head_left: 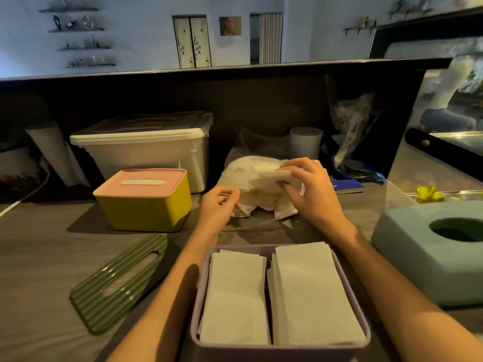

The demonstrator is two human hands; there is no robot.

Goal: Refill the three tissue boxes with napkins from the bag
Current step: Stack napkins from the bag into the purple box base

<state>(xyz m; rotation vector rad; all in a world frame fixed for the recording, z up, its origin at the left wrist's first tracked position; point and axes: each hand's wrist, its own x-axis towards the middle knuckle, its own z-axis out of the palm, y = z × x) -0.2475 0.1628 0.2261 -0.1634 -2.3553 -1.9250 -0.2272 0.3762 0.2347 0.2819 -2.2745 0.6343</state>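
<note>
Right hand: your right hand (311, 189) is closed around a flat stack of napkins (274, 176), thumb underneath and fingers curled over the top edge, holding it at the mouth of the bag.
Left hand: your left hand (219, 205) pinches the near edge of the bag, fingertips drawn narrow together on the plastic.
Bag: the clear plastic bag (251, 184) lies crumpled on the counter (41, 252), behind the open box and between the yellow box and the blue-green one, with pale napkins showing through it.
Open box: a lilac tissue box (350, 288) sits nearest you with its lid off, between your forearms; 2 stacks of white napkins lie side by side in it, the right stack (313, 293) standing higher than the left stack (235, 296).
Green lid: a ribbed green lid (104, 296) with a slot lies flat on the counter, left of the open box and apart from it.
Yellow box: a yellow tissue box (143, 207) with a pink lid (146, 182) shut on it stands left of the bag; a strip of white shows in the lid's slot.
Blue-green box: a blue-green tissue box (407, 257) with a round opening on top sits at your right, close to your right forearm; you cannot tell what is inside the dark hole.
Behind: a large white lidded container (146, 150) stands behind the yellow box, and a white paper roll (305, 145) stands upright behind the bag.
</note>
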